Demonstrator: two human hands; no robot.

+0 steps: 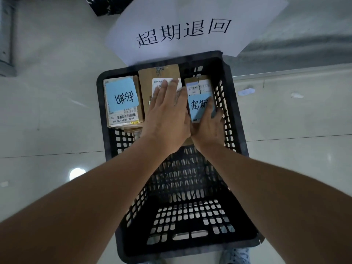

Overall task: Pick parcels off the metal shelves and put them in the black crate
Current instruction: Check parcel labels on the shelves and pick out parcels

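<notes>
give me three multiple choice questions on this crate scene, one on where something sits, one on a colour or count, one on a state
1. Where do the parcels lie in the black crate?
A. at its far end, near the white sign
B. at its near end
C. on the floor beside it

2. What colour is the note on the left parcel?
A. yellow
B. light blue
C. red

3. What is the right hand doing?
A. hanging idle outside the crate
B. resting flat on the floor
C. holding the small parcel

Answers:
1 A, the three boxes sit in a row under the white sign, and the near floor of the crate is bare.
2 B, a light blue note with handwriting covers its top.
3 C, its fingers curl round the parcel's lower end, while the left hand lies flat on the middle parcel.
</notes>
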